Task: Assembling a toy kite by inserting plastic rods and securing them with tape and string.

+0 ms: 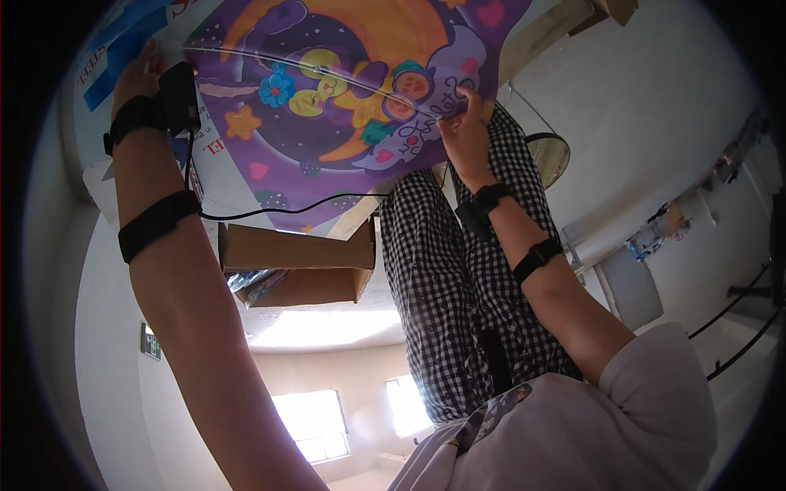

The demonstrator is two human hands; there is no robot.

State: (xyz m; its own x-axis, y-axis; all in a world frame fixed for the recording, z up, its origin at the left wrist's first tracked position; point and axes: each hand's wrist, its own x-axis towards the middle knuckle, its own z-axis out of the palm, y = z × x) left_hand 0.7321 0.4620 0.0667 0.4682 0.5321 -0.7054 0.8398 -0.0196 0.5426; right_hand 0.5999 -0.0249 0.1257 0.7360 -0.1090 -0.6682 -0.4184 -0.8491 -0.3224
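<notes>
One thin pale strip, upper frame, crosses one purple cartoon-printed sheet | Left hand, upper left, grip unclear; right hand, upper centre, thumb and forefinger seemingly parted, hold unclear | Best handled straight, evenly tensioned | Two hands, four black bands, one cardboard box

right hand: at thin strip | purple cartoon sheet: beneath strip | left hand: grip unclear

Overexposed windows glare low in view, the foreground dimmer, with fisheye-bent, black-vignetted edges.
</notes>
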